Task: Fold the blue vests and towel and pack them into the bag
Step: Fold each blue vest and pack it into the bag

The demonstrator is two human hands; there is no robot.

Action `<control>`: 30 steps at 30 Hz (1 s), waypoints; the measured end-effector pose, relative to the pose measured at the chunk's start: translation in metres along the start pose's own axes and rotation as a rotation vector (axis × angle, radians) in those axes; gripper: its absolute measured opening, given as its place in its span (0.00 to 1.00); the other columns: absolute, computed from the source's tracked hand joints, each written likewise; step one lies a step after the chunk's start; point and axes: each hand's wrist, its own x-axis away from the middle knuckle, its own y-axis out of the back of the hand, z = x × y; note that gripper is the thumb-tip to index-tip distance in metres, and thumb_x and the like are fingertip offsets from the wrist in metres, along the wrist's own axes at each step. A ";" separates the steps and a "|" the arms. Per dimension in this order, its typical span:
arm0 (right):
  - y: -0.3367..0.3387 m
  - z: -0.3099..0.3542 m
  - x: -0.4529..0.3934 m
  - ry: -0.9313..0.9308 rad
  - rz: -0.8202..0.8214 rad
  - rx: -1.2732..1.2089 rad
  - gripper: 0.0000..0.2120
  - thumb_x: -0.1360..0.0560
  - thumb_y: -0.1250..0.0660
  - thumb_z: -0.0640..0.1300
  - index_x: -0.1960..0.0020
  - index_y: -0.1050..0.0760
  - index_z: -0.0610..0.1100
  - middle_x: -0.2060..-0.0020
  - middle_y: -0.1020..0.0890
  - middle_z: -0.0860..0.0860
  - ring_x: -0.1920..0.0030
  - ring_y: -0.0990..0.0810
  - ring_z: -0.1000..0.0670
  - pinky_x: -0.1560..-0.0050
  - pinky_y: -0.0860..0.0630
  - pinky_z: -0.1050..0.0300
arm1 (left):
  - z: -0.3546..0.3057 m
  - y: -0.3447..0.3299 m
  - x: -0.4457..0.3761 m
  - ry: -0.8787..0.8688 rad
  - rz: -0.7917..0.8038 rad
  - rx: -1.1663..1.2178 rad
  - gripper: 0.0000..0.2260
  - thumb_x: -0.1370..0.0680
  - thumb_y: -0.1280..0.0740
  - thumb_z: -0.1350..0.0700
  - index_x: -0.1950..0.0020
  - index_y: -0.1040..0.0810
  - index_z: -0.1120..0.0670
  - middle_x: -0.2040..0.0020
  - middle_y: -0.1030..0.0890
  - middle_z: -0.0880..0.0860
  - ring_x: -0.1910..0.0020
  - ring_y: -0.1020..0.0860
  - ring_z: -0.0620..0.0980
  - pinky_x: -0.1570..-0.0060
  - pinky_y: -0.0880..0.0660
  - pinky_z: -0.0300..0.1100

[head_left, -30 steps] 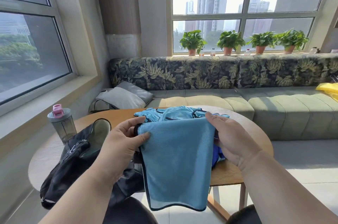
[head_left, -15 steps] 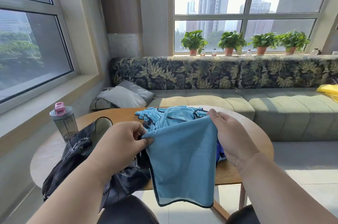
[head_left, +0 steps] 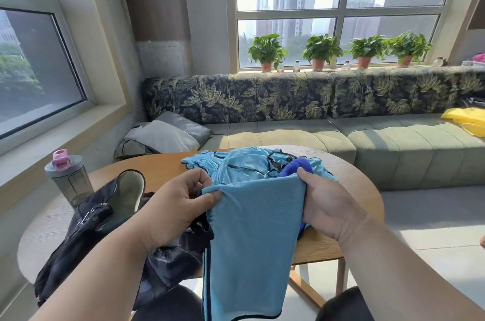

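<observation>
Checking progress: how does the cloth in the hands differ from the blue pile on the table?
The held cloth hangs flat, pinched by left hand and right hand; the pile lies crumpled and ungripped on the table. The cloth looks matte, the pile shinier. Both are light blue with dark trim.

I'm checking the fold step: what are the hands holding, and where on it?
Both hold the light blue knit cloth by its top edge: left hand pinches the left corner, right hand grips the right corner.
</observation>
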 end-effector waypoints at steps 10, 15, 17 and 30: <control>0.020 -0.027 -0.021 0.158 0.077 0.211 0.15 0.29 0.24 0.46 0.47 0.15 0.38 0.48 0.13 0.39 0.48 0.17 0.44 0.40 0.22 0.48 | 0.015 0.002 -0.015 0.014 0.010 -0.027 0.20 0.30 0.22 0.40 0.53 0.22 0.55 0.63 0.23 0.57 0.63 0.30 0.51 0.58 0.32 0.49; 0.010 -0.009 -0.025 0.262 0.053 0.221 0.11 0.27 0.25 0.49 0.53 0.17 0.40 0.53 0.14 0.41 0.52 0.16 0.45 0.44 0.20 0.46 | 0.021 0.016 -0.023 0.041 -0.026 -0.101 0.22 0.33 0.22 0.37 0.54 0.20 0.52 0.60 0.21 0.67 0.64 0.28 0.52 0.59 0.31 0.51; 0.004 0.000 -0.031 0.278 0.056 0.249 0.14 0.23 0.26 0.47 0.49 0.21 0.36 0.54 0.14 0.41 0.54 0.16 0.46 0.48 0.19 0.49 | 0.019 0.024 -0.034 0.043 -0.051 -0.153 0.22 0.34 0.22 0.37 0.54 0.20 0.52 0.62 0.21 0.65 0.66 0.29 0.51 0.61 0.30 0.50; -0.056 0.107 -0.074 0.569 -0.040 0.352 0.13 0.25 0.31 0.63 0.59 0.22 0.55 0.58 0.22 0.48 0.55 0.26 0.47 0.46 0.27 0.44 | -0.065 0.048 -0.095 -0.288 -0.592 -0.511 0.10 0.24 0.22 0.47 0.55 0.22 0.47 0.64 0.18 0.45 0.67 0.18 0.48 0.65 0.18 0.48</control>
